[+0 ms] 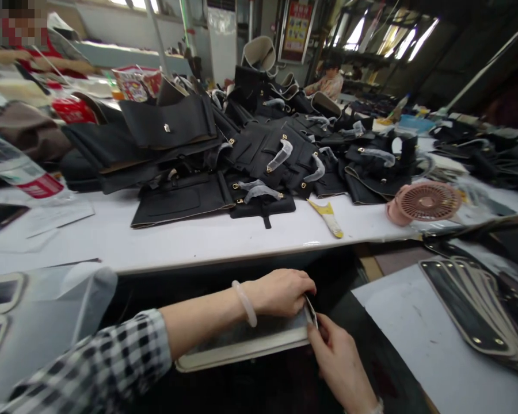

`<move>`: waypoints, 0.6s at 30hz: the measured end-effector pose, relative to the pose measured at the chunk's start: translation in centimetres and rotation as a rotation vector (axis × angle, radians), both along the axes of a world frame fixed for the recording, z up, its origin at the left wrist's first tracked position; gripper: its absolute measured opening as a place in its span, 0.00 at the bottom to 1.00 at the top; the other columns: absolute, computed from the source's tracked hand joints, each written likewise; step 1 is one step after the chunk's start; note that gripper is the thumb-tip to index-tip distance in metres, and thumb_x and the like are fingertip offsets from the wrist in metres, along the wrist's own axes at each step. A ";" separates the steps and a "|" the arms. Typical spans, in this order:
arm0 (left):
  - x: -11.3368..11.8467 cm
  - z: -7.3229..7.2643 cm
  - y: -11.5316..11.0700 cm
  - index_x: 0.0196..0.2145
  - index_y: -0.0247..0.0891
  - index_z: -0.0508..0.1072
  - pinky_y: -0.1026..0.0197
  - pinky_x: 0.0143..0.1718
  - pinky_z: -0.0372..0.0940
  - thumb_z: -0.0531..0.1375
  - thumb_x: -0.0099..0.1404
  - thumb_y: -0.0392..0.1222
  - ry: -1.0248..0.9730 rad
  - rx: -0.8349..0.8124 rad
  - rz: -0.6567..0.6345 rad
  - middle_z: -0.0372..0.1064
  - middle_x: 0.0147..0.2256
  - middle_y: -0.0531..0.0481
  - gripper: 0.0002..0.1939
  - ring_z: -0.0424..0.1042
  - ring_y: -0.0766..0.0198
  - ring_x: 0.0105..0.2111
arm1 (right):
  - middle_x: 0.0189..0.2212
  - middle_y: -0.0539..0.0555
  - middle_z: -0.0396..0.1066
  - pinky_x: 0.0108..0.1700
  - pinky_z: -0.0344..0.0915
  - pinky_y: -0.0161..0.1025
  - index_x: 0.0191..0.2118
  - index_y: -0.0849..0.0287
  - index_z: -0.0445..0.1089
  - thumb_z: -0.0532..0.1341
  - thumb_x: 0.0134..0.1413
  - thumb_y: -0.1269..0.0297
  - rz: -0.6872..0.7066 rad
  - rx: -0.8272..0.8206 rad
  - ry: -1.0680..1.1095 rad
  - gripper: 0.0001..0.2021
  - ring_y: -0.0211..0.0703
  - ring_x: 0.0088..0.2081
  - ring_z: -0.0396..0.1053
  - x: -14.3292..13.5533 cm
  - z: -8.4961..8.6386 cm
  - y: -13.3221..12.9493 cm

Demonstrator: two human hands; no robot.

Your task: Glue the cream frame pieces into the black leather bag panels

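Note:
My left hand [285,292], below a pale bracelet and checked sleeve, reaches across the top of a flat panel with a pale border [246,353]. Its fingers are curled down at the panel's right end. At that same end, my right hand [334,351] pinches the panel's corner between thumb and fingers. The panel has a greyish middle and seems layered at the edge. It is held low, in front of the white table's edge [164,261]. My left forearm and hand cover part of it.
Black leather bag pieces [259,149] with wrapped handles heap on the table. Nearby are a pink fan [427,201], a yellow-and-white tool [327,217] and a bottle [26,172]. Pale-edged panels lie left [2,293]; eyeleted strips [466,305] lie right. Other people sit beyond.

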State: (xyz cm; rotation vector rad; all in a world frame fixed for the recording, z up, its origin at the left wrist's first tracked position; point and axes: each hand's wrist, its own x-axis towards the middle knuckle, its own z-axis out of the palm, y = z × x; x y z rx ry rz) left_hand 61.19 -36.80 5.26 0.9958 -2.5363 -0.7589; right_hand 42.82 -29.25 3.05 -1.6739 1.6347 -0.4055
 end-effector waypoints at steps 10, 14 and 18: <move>0.0 -0.6 -3.7 0.41 0.37 0.80 0.62 0.45 0.68 0.56 0.61 0.33 -0.032 0.209 -0.258 0.78 0.39 0.46 0.15 0.76 0.58 0.40 | 0.17 0.50 0.65 0.19 0.58 0.33 0.47 0.59 0.73 0.52 0.61 0.42 -0.115 0.026 -0.136 0.26 0.41 0.16 0.61 0.1 -1.1 0.5; -0.3 -0.9 -3.8 0.39 0.36 0.80 0.61 0.45 0.68 0.56 0.59 0.33 -0.019 0.264 -0.201 0.78 0.38 0.46 0.14 0.75 0.58 0.39 | 0.17 0.51 0.66 0.21 0.61 0.34 0.50 0.60 0.73 0.51 0.61 0.42 -0.122 0.030 -0.124 0.28 0.43 0.18 0.64 0.1 -1.3 0.5; -0.8 -1.3 -3.6 0.36 0.37 0.79 0.61 0.40 0.68 0.57 0.58 0.36 -0.015 0.376 -0.086 0.78 0.35 0.47 0.12 0.75 0.59 0.36 | 0.17 0.51 0.66 0.22 0.63 0.35 0.52 0.60 0.72 0.50 0.61 0.41 -0.131 0.041 -0.110 0.29 0.44 0.18 0.64 0.3 -1.5 0.4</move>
